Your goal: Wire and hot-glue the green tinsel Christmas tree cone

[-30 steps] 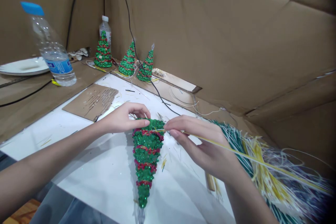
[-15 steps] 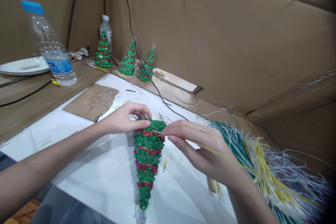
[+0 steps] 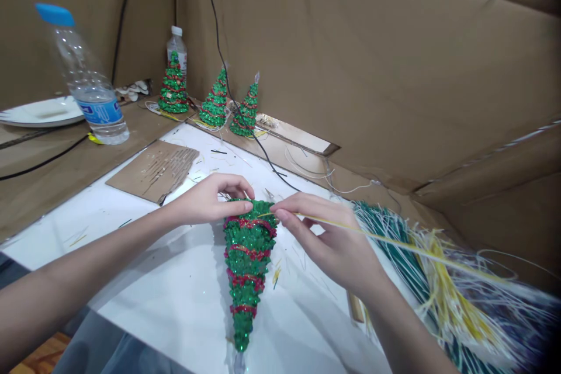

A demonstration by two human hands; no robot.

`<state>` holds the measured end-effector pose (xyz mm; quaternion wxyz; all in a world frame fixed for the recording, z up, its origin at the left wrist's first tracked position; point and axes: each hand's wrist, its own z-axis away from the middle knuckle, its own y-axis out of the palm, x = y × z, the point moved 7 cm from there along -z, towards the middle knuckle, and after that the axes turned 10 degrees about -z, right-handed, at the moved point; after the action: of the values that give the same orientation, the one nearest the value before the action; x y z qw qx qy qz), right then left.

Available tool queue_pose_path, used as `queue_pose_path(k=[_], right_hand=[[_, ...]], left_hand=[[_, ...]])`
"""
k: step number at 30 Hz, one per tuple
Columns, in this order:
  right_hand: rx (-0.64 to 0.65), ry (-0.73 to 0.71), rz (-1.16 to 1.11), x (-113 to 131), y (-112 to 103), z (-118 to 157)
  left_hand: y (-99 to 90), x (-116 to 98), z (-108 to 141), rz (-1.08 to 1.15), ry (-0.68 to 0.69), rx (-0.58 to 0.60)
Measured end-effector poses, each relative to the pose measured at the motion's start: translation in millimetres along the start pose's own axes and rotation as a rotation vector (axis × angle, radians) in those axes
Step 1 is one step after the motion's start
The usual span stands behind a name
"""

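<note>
A small green beaded Christmas tree (image 3: 248, 269) with red bands lies on the white tabletop (image 3: 175, 280), its wide base away from me and its tip toward me. My left hand (image 3: 223, 198) is closed on the base's left edge, thumb on the near side. At the base's right edge, my right hand (image 3: 324, 228) pinches a thin yellow cord (image 3: 385, 238) between thumb and fingers. The cord's short end lies against the tree's upper part, and its long end trails right over my wrist. The fingertips behind the base are partly hidden.
Three similar trees (image 3: 214, 99) stand at the back, one before a small bottle (image 3: 176, 41). Left are a water bottle (image 3: 100, 114), a white plate (image 3: 44, 112) and a cardboard piece (image 3: 153, 170). Bundled green, yellow and white cords (image 3: 438, 269) lie right. A black cable (image 3: 265, 155) crosses behind.
My right hand has shifted slightly up with the yellow cord. The cord's end, bent before, now lies straighter across the tree. My left hand keeps its place on the base.
</note>
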<state>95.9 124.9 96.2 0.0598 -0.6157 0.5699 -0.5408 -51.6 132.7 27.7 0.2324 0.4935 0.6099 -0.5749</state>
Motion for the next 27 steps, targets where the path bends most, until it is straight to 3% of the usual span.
queue_pose_path(k=[7, 23, 27], right_hand=[[0.070, -0.167, 0.192, 9, 16, 5], [0.099, -0.221, 0.200, 20, 19, 8], [0.134, -0.201, 0.230, 16, 20, 8]], left_hand=[[5.3, -1, 0, 0.205, -0.011, 0.055], [10.3, 2, 0, 0.204, -0.068, 0.087], [6.5, 8, 0, 0.152, -0.103, 0.035]])
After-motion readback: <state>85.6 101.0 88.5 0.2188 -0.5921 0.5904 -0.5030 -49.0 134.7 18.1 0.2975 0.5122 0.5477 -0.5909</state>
